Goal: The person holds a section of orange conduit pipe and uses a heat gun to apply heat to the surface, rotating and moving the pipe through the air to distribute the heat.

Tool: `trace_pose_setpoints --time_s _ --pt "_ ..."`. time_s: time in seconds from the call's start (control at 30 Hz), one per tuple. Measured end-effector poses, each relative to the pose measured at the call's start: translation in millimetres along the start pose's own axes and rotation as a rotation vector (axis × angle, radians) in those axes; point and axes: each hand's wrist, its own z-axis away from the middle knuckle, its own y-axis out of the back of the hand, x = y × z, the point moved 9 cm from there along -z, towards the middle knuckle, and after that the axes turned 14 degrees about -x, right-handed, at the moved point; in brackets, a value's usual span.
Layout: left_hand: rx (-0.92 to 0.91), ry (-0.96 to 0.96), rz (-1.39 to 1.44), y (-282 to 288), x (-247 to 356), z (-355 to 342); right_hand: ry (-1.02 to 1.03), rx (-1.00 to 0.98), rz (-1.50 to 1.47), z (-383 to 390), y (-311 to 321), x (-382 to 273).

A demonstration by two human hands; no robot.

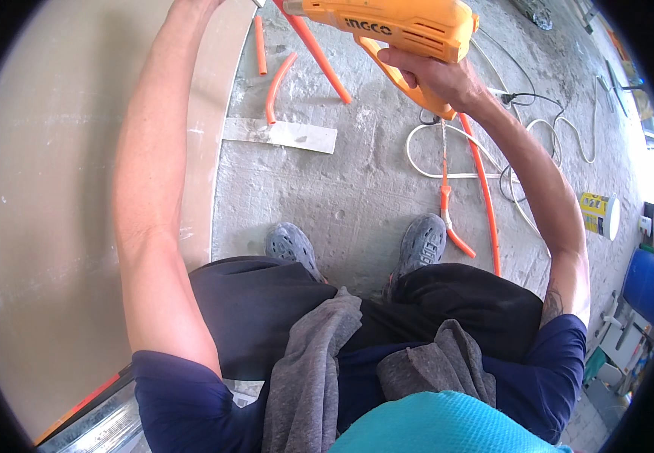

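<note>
My right hand [438,77] is wrapped round the grip of an orange-yellow heat gun [417,29], whose nozzle points left along the top edge. Only the base of my left hand [200,4] shows there, its fingers cut off by the picture's edge. Just under the nozzle, an orange pipe [321,60] slants down from the top edge; whether my left hand touches it cannot be seen. Two short orange pieces, one straight pipe [260,47] and one curved pipe [277,84], lie on the concrete floor.
A large beige board [47,196] fills the left side. By my right foot lie a long orange pipe [486,192], a thin orange-handled tool [445,198] and looped white cable [417,162]. A pale strip [285,136], a yellow-white tub [600,216] and a blue container [646,287] stand out.
</note>
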Motion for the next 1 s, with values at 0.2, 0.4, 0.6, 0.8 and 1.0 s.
trace_pose_setpoints --time_s 0.2,0.4,0.6,0.8,1.0 --pt "0.04 0.02 -0.002 -5.5 -2.0 -0.7 -0.007 -0.047 -0.011 3.2 -6.2 16.9" --pt "0.069 0.037 -0.044 -0.1 1.7 0.7 -0.025 -0.062 -0.035 9.4 -13.2 23.5" --pt "0.051 0.016 0.002 3.0 -2.0 -0.9 -0.045 -0.108 -0.05 9.4 -18.4 45.2" --pt "0.09 0.017 -0.02 5.2 -2.6 0.1 -0.102 -0.129 -0.013 13.4 -27.4 65.1" --pt "0.103 -0.016 -0.208 6.2 2.5 -0.8 -0.124 -0.17 -0.135 17.2 -34.4 70.7"
